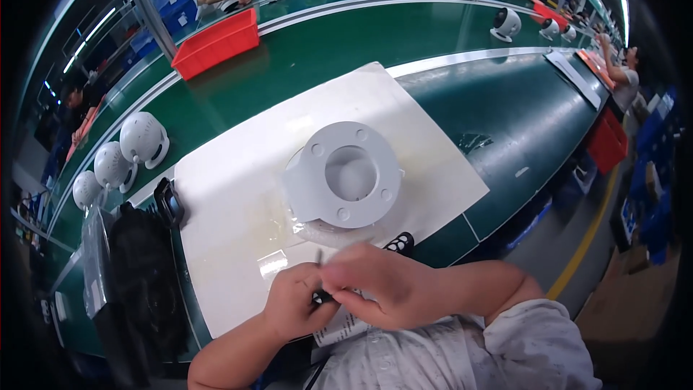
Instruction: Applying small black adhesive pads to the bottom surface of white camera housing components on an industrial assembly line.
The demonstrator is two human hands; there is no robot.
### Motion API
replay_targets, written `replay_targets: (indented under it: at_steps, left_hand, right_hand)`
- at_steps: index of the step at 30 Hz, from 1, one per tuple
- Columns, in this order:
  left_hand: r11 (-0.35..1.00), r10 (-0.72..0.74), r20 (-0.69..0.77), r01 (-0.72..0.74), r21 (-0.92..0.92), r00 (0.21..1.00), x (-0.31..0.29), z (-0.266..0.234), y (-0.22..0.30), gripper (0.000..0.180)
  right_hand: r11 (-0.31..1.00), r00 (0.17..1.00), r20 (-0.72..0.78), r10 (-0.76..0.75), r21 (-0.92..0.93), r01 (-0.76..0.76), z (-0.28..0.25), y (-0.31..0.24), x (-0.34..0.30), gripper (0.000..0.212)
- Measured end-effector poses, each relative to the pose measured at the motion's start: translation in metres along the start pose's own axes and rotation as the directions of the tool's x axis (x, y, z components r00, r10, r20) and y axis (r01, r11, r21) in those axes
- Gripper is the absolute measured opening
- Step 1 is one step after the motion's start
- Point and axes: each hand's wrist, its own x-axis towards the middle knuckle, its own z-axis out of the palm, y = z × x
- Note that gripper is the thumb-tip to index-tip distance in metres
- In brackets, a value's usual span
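Note:
My left hand (297, 302) and my right hand (382, 283) meet at the near edge of a white board (238, 209). Fingers of both hands are closed together around something small and dark, mostly hidden between them, whose kind I cannot make out. Just beyond them a white plastic housing (390, 180) with a round ring face and a central opening lies on the board, with clear film under its near side. Close to my right hand is a black piece with round holes (401, 243). A printed white sheet (343, 328) shows below my hands.
Black bags or cloth (148, 267) and a black holder (170, 202) lie left of the board. White rounded devices (144, 139) stand along the green conveyor (346, 36). A red bin (216, 43) sits on its far side. Other people work beyond and at right.

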Motion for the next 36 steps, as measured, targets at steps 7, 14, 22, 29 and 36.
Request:
replay_targets:
  at_steps: [7,14,22,29,36]
  left_hand:
    - [0.973,0.217,-0.245,-0.19,0.129,0.945,0.006,-0.003,0.009,0.028]
    - [0.98,0.19,-0.256,-0.168,0.104,0.948,0.013,-0.004,-0.004,0.024]
    - [0.985,0.171,-0.255,-0.168,0.031,0.952,0.009,-0.004,-0.005,0.024]
    - [0.977,0.212,-0.189,-0.206,0.049,0.959,0.008,-0.01,-0.004,0.026]
    - [0.976,0.217,-0.185,-0.214,0.035,0.959,0.003,-0.012,-0.01,0.025]
  right_hand:
    - [0.977,0.919,-0.348,-0.187,-0.163,0.137,-0.069,0.032,0.031,0.077]
    - [0.979,0.955,-0.27,0.119,-0.127,-0.158,-0.081,0.05,0.045,0.073]
    - [0.704,0.986,0.003,-0.169,-0.699,0.123,-0.082,0.035,0.045,0.069]
    - [0.63,0.985,0.077,-0.155,-0.76,0.158,-0.079,0.017,0.036,0.064]
    - [0.942,0.993,-0.108,0.041,-0.328,-0.075,-0.072,0.032,0.071,0.074]
